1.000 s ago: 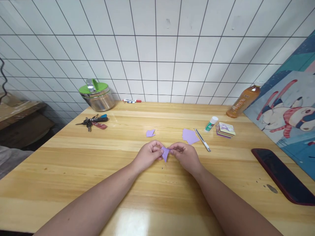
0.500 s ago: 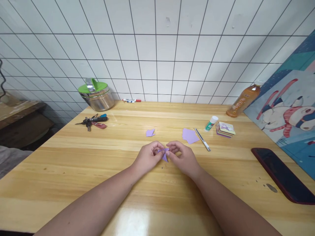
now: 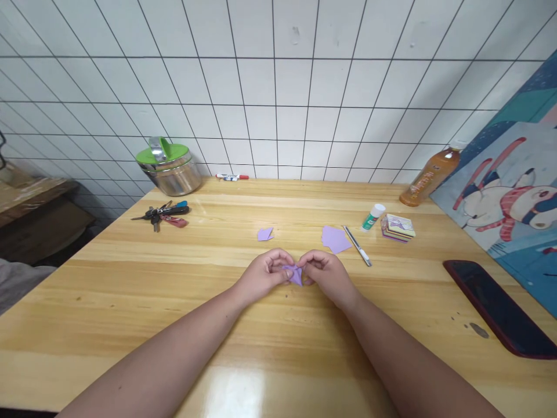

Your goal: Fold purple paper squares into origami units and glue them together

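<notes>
the left hand [image 3: 266, 275] and right hand [image 3: 327, 276], close together at the glossy wooden table [image 3: 143, 278], pinch a small creased purple paper piece [image 3: 297, 276], seemingly part-folded, while flat purple paper sheets [image 3: 335, 239] beyond lie unfolded.

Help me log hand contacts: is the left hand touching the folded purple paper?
Touching. The head view shows the left hand holding the folded purple paper, its thumb lying over the paper's left part.
</notes>
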